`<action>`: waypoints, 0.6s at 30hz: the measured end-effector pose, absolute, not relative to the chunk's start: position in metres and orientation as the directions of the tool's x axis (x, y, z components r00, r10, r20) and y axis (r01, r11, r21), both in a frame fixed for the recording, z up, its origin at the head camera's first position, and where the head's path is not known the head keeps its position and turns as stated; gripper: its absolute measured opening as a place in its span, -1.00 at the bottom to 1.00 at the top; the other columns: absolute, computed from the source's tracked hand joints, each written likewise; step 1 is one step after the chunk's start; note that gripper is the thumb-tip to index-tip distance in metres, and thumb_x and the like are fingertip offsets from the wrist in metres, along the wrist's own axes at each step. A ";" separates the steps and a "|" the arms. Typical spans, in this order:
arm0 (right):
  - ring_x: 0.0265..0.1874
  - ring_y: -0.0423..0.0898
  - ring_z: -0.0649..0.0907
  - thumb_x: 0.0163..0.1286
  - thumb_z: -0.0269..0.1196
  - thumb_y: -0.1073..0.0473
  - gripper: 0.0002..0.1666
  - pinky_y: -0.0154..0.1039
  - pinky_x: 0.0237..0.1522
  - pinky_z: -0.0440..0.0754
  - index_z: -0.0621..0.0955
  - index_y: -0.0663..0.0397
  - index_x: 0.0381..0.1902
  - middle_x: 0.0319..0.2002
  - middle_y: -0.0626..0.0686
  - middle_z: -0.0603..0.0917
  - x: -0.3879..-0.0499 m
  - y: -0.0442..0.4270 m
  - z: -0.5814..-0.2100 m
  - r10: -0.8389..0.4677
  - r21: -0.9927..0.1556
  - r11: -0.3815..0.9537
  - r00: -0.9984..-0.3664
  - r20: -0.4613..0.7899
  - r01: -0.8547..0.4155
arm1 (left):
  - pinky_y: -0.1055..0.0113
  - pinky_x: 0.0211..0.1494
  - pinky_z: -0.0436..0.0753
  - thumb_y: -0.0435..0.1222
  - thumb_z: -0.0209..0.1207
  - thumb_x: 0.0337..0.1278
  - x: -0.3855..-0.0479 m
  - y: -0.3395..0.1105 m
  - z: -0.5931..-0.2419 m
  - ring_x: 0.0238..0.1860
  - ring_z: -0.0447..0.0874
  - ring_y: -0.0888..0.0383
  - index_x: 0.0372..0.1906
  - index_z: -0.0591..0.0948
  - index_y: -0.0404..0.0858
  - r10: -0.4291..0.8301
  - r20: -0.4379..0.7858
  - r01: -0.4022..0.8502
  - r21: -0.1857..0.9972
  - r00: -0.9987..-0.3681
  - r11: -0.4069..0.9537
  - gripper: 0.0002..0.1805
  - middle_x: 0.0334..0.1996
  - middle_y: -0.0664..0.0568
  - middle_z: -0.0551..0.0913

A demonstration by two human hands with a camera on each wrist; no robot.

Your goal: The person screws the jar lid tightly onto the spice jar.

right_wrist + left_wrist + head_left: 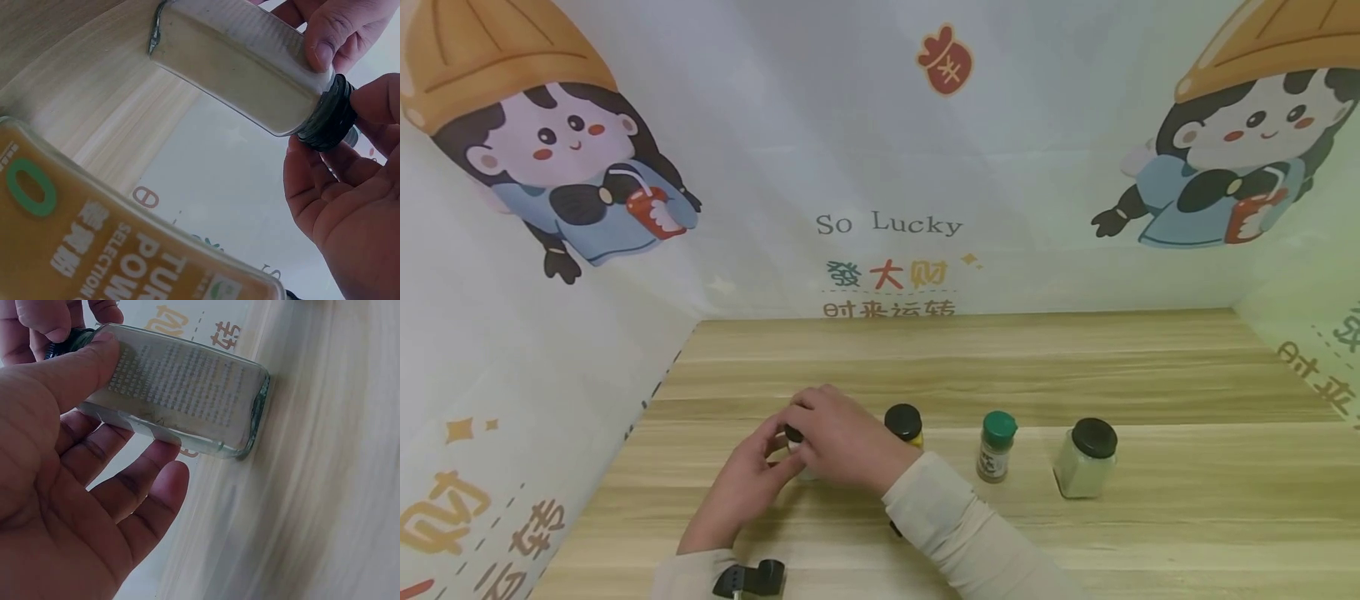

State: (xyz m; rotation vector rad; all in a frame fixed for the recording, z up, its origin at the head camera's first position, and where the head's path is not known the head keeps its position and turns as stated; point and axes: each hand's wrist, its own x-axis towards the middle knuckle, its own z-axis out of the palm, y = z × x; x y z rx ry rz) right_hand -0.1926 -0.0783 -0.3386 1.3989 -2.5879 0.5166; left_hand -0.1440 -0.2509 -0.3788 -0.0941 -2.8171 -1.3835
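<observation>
My left hand (741, 483) grips a clear square glass jar (187, 394) of pale powder, its thumb on one face and fingers along another. In the right wrist view the jar (240, 69) appears tilted, its black lid (330, 119) pinched between the thumb and fingers of my right hand (359, 194). From the head view, my right hand (846, 437) reaches over the top of the jar and hides most of it. Beside the right hand stands a yellow jar with a black lid (903, 422), partly covered by that hand and wrist.
A small green-capped shaker bottle (996, 450) and a black-lidded jar of pale powder (1086, 462) stand to the right on the wooden table (1187, 533). A printed cloth (1030, 167) surrounds the table. A black wrist device (751, 577) sits by the left sleeve.
</observation>
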 end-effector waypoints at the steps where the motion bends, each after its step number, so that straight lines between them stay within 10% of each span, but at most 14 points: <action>1: 0.02 -0.10 0.52 0.43 0.19 0.26 -0.62 -0.33 0.11 0.50 0.62 -0.05 0.17 0.04 -0.04 0.58 -0.192 -0.078 -0.338 -0.780 -0.233 0.507 -0.557 0.286 -0.830 | -0.19 0.26 0.45 -0.15 0.24 0.35 -0.144 -0.251 -0.379 0.30 0.42 -0.20 0.44 0.36 -0.09 0.053 0.030 0.056 0.792 -0.998 0.608 -0.38 0.37 -0.17 0.40; 18: 0.01 -0.09 0.50 0.46 0.17 0.30 -0.56 -0.35 0.09 0.50 0.58 -0.09 0.25 0.02 -0.01 0.57 -0.190 -0.075 -0.335 -0.776 -0.260 0.521 -0.578 0.253 -0.813 | -0.11 0.24 0.51 -0.18 0.28 0.30 -0.146 -0.250 -0.382 0.26 0.49 -0.15 0.37 0.42 -0.12 0.050 0.070 0.086 0.797 -0.996 0.597 -0.43 0.30 -0.17 0.48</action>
